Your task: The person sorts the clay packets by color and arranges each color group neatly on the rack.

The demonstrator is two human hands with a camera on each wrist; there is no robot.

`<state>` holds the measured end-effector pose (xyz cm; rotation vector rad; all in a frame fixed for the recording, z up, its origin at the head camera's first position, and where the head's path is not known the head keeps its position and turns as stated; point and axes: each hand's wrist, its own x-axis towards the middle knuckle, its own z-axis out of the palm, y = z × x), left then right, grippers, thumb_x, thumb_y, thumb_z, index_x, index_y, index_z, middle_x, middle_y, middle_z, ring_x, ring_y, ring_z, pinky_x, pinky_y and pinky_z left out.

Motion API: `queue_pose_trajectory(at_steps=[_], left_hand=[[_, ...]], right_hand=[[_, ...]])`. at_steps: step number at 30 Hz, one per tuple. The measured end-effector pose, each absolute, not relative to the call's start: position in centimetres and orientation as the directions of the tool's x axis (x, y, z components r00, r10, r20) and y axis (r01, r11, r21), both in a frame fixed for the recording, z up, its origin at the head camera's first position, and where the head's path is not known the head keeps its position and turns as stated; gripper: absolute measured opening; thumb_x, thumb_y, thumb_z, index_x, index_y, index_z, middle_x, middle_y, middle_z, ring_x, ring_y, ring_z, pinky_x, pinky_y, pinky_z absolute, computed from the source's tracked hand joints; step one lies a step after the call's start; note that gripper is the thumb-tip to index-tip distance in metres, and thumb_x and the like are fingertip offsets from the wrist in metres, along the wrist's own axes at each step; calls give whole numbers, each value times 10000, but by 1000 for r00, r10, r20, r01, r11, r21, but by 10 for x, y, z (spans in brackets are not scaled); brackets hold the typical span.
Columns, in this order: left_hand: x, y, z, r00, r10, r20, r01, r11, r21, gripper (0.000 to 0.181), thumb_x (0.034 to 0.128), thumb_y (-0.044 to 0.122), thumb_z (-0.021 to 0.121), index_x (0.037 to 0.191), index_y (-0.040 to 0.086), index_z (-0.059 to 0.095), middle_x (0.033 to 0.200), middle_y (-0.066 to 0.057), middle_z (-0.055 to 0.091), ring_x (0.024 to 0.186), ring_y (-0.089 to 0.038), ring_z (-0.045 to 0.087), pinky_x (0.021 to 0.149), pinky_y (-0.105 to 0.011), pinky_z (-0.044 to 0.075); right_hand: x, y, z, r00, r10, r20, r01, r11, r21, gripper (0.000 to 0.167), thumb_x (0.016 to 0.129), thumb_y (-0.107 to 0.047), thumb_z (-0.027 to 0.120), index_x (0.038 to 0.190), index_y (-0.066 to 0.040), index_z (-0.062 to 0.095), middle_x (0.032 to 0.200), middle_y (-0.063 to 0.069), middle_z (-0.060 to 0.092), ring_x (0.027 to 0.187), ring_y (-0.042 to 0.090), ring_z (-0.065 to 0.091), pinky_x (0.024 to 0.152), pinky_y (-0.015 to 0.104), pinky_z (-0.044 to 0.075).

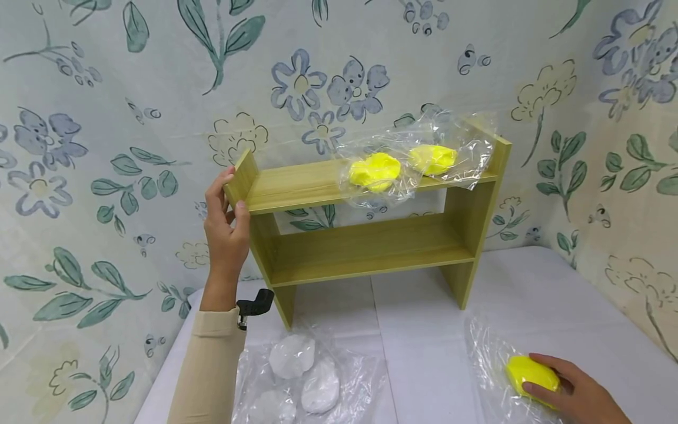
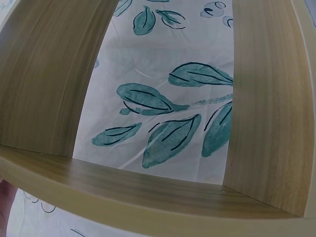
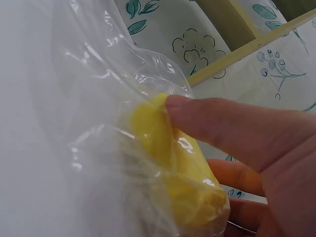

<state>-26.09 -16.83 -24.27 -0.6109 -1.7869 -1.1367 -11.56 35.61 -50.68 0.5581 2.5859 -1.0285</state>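
A small two-tier wooden shelf (image 1: 371, 253) stands on the table, tilted in the head view. My left hand (image 1: 226, 235) grips the upper end of its left side panel, thumb in front and fingers at the outer side. At the lower right, my right hand (image 1: 582, 391) holds a yellow clay-like lump (image 1: 531, 374) inside a clear plastic bag (image 1: 489, 353). In the right wrist view the thumb presses on the bagged yellow lump (image 3: 182, 173), with the fingers partly hidden behind it. Two more yellow lumps (image 1: 375, 171) in clear bags lie on the shelf's top board.
Several white lumps (image 1: 320, 386) in clear plastic bags lie on the white-covered table (image 1: 418, 347) before the shelf. Floral fabric (image 1: 132, 118) hangs behind and at the right. A black wrist camera mount (image 1: 256, 303) sits on the left wrist.
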Motion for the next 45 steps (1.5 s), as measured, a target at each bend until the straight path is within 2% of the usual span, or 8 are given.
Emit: queue_pose_trajectory(at_steps=[4,13,21,29,31,36,40,45], left_hand=[[-260,-168,-243,-469,-60,881,775,450,443,441,915,-46,415,1354,-20,394,1470,-83,443,1335,-189,431,1043,-383,419],[-260,-168,-242,-478,-62,876,774,442,454,446,915,-33,416,1359,1,395,1467,-93,443,1337,-176,427,1052,-414,407],[-260,-168,-242,-476,-59,877,776,442,451,446,914,-38,416,1358,-2,395,1464,-107,444,1340,-184,426,1055,-425,400],[-260,-168,-242,-475,-63,878,776,441,451,450,912,-40,418,1359,6,399,1464,1,452,1337,-185,430,1046,-384,416],[-259,-168,-242,-474,-64,878,774,444,450,451,911,-39,419,1359,6,399,1463,5,454,1333,-190,435,1043,-364,418],[-259,-167,-241,-479,-63,876,770,448,454,450,912,-32,419,1360,7,397,1462,-65,453,1326,-195,443,1038,-407,422],[-259,-167,-241,-482,-62,874,768,450,455,449,913,-32,419,1360,6,398,1464,-67,451,1332,-187,436,1044,-368,417],[-259,-167,-241,-477,-62,877,771,450,451,446,914,-37,419,1358,4,400,1463,-78,451,1332,-190,437,1044,-354,417]], right_hand=[[-113,351,-501,-876,230,-425,458,675,-578,1185,571,-727,723,1450,-30,343,1380,354,319,1000,357,481,918,665,398],[-112,350,-501,-886,246,-394,448,676,-585,1155,569,-703,740,1437,-30,384,1374,358,343,989,345,499,916,643,417],[-114,356,-507,-881,278,-382,460,691,-557,1115,585,-705,734,1397,-3,431,1298,379,398,956,353,511,834,597,473],[-118,361,-512,-886,296,-357,457,692,-559,1070,599,-699,731,1370,-5,473,1249,366,465,907,320,525,763,516,509],[-118,361,-511,-890,297,-346,449,697,-559,1058,603,-700,730,1362,-5,485,1206,345,507,871,289,521,740,474,513],[-115,357,-503,-903,292,-315,425,710,-561,1030,621,-704,721,1338,5,512,1046,225,598,814,250,498,665,356,475],[-114,355,-498,-910,281,-305,411,711,-570,1014,636,-705,714,1327,12,524,990,156,601,809,242,486,629,330,438],[-115,356,-499,-914,268,-306,402,704,-585,999,646,-706,709,1328,3,533,1122,292,578,818,233,513,678,379,507]])
